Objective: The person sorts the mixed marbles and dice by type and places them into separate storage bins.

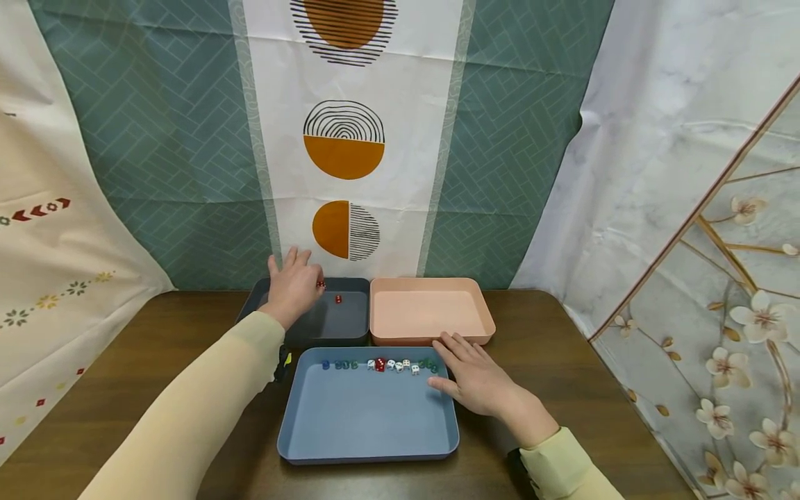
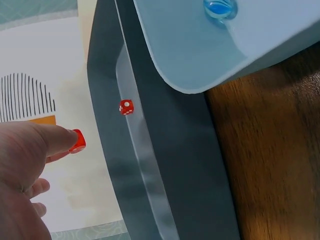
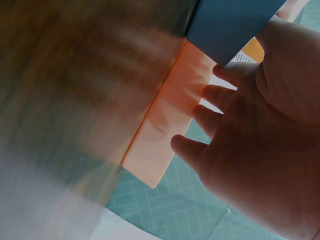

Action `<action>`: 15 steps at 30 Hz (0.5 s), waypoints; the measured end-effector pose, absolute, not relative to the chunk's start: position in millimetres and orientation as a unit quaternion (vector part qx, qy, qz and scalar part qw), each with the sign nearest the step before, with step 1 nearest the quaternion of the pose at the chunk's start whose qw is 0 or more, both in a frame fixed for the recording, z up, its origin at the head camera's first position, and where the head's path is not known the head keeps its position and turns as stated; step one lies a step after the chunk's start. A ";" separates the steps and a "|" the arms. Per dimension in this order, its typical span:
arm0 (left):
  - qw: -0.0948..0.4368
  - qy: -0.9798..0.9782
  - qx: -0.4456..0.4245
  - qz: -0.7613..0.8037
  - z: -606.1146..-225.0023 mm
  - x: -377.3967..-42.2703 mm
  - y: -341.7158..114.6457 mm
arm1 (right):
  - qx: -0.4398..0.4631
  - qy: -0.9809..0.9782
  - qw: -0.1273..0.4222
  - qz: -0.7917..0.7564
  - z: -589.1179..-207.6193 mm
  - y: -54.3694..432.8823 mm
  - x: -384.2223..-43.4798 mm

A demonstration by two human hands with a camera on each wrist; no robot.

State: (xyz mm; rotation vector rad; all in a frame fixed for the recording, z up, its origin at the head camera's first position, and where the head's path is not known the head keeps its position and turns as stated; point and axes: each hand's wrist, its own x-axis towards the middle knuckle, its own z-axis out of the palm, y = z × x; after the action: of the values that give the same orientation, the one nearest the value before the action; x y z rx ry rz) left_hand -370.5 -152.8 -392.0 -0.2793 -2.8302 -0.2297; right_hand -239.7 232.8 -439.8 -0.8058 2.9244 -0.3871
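Note:
Between thumb and finger, my left hand [image 1: 294, 285] pinches a red die [image 2: 78, 142] above the dark grey tray [image 1: 340, 328]. A second red die [image 1: 339, 299] lies inside that tray. My right hand [image 1: 478, 380] hovers at the far right corner of the blue tray [image 1: 369, 423], fingers spread and holding nothing; whether it touches the rim I cannot tell. Along the blue tray's far side sit several white dice [image 1: 406, 363], a larger-looking red die [image 1: 380, 364], small green pieces [image 1: 428, 363] and blue glassy pieces [image 1: 326, 364].
A pink tray [image 1: 431, 305] stands right of the dark grey one, just beyond the blue tray. All three sit on a brown wooden table [image 1: 531, 333]. A patterned cloth [image 1: 400, 173] hangs behind the table's far edge.

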 end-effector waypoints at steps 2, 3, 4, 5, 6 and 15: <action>0.144 -0.981 -0.099 -0.081 -393.2 -371.5 -152.5 | -0.262 0.956 0.042 -0.124 -438.0 232.2 -238.2; 0.145 -0.981 -0.101 -0.081 -393.6 -372.0 -152.4 | -0.263 0.956 0.039 -0.126 -437.5 231.8 -237.4; 0.145 -0.981 -0.101 -0.080 -394.0 -372.3 -152.5 | -0.264 0.955 0.038 -0.130 -437.6 231.5 -237.1; 0.147 -0.981 -0.101 -0.080 -394.3 -372.5 -152.8 | -0.267 0.954 0.036 -0.134 -437.9 231.0 -236.7; 0.146 -0.981 -0.100 -0.079 -394.7 -372.5 -153.2 | -0.270 0.953 0.034 -0.136 -439.2 230.9 -236.9; 0.155 -0.980 -0.103 -0.076 -398.1 -376.4 -149.9 | -0.276 0.953 0.015 -0.124 -457.6 238.4 -246.4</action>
State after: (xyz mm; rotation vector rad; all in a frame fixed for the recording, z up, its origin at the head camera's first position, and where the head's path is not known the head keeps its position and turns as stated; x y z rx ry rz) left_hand -376.4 -149.9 -398.1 -0.2950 -2.8069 -0.2180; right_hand -246.4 238.4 -457.6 -0.8587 2.9666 -0.3852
